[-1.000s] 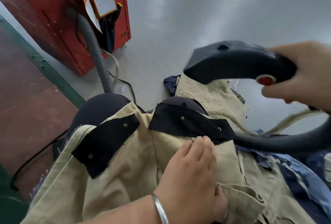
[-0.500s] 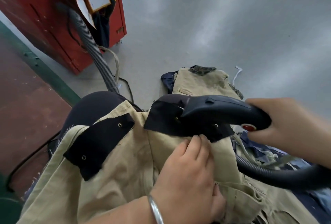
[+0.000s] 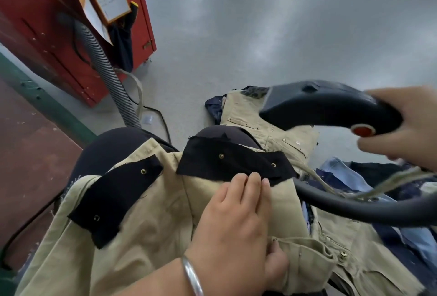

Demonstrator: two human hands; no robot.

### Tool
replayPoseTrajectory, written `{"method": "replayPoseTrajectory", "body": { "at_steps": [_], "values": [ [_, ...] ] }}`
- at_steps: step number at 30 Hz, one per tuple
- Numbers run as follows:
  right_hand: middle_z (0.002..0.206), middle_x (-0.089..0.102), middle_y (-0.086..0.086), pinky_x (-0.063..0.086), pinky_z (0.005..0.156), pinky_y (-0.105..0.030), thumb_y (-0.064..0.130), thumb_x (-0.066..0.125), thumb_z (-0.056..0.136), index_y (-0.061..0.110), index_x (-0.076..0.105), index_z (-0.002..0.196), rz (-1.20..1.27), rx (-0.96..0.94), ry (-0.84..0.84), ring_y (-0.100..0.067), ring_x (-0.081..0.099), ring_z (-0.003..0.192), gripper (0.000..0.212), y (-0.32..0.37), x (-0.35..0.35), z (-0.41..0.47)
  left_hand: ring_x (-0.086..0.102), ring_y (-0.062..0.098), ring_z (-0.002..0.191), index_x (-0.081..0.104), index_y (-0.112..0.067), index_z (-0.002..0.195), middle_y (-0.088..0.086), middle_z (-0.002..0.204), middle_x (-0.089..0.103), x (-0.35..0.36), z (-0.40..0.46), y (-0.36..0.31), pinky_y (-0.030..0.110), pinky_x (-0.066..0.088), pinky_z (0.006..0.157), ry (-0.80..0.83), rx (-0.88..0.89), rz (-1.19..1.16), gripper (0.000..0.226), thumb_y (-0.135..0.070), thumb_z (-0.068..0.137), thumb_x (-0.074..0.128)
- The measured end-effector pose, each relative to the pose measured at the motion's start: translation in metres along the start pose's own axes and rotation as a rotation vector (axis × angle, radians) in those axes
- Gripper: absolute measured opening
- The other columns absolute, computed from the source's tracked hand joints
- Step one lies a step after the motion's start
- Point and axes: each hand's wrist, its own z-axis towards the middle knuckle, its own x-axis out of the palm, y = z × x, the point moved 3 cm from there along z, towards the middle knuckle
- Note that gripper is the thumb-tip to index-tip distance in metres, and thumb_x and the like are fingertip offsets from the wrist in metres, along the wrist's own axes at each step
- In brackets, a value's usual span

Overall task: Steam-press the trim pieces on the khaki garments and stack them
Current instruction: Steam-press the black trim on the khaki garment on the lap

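Left hand [image 3: 238, 220] pressed flat on khaki cotton garment [image 3: 153, 220], fingertips [image 3: 253, 178] touching lower edge of black fabric trim piece with brass snaps [image 3: 234, 163]. Right hand [image 3: 402, 128] wrapped around black plastic steam iron handle [image 3: 328, 106], raised above and right of trim, clear of cloth.

Both hands are bare, without gloves. The left hand [image 3: 233, 220] shows short, unpainted nails, and a plain, smooth silver metal bangle [image 3: 192, 276] circles its wrist. No sleeve reaches that forearm. The right hand [image 3: 402, 125] is cut off by the frame edge, so its wrist stays hidden.
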Motion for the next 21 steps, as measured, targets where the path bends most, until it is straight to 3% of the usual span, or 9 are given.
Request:
{"method": "replayPoseTrajectory", "body": {
  "at_steps": [4,7,10,12,16,21],
  "values": [
    [0.052,0.06,0.009,0.044,0.045,-0.037,0.05,0.056,0.048,0.046,0.06,0.081,0.033,0.064,0.088,-0.013,0.056,0.042,0.033,-0.032,0.015,-0.024,0.055,0.031,0.11,0.063,-0.009,0.123,0.013,0.123,0.06,-0.001,0.005,-0.001,0.038,0.033,0.094,0.005,0.002,0.017,0.079,-0.054,0.061,0.046],
    [0.051,0.059,0.015,0.046,0.041,-0.035,0.052,0.052,0.048,0.051,0.058,0.083,-0.005,0.09,0.192,-0.008,0.054,0.041,0.035,-0.037,0.038,-0.031,0.056,0.031,0.11,0.064,-0.008,0.122,0.013,0.123,0.061,0.0,0.006,-0.001,0.04,0.033,0.093,0.017,0.002,0.033,0.079,-0.054,0.061,0.045],
    [0.06,0.063,0.024,0.046,0.044,-0.031,0.052,0.059,0.056,0.059,0.053,0.089,-0.033,0.068,0.257,0.0,0.059,0.053,0.035,-0.028,0.055,-0.026,0.056,0.031,0.109,0.065,-0.007,0.12,0.013,0.121,0.061,0.0,0.006,-0.001,0.04,0.034,0.093,0.016,-0.006,0.03,0.078,-0.054,0.061,0.045],
    [0.062,0.064,0.022,0.042,0.045,-0.027,0.043,0.063,0.06,0.054,0.056,0.091,0.022,0.037,0.239,0.0,0.06,0.054,0.033,-0.022,0.06,-0.016,0.056,0.031,0.109,0.065,-0.007,0.12,0.013,0.122,0.061,0.0,0.006,0.0,0.039,0.033,0.094,0.019,-0.012,0.035,0.078,-0.054,0.062,0.045],
    [0.058,0.061,0.011,0.046,0.05,-0.034,0.043,0.065,0.067,0.032,0.065,0.088,0.046,-0.058,0.132,-0.009,0.056,0.05,0.024,0.0,0.07,0.013,0.055,0.031,0.111,0.065,-0.007,0.12,0.013,0.123,0.06,0.001,0.006,-0.001,0.039,0.032,0.095,0.038,-0.016,0.044,0.078,-0.056,0.062,0.046],
    [0.056,0.054,0.003,0.042,0.051,-0.032,0.031,0.071,0.069,0.026,0.064,0.085,0.034,-0.134,-0.017,-0.01,0.052,0.051,0.018,0.031,0.059,0.041,0.056,0.029,0.111,0.065,-0.01,0.121,0.011,0.123,0.06,-0.002,0.006,-0.001,0.036,0.033,0.096,0.035,-0.022,0.009,0.079,-0.057,0.061,0.044]
  ]
}}
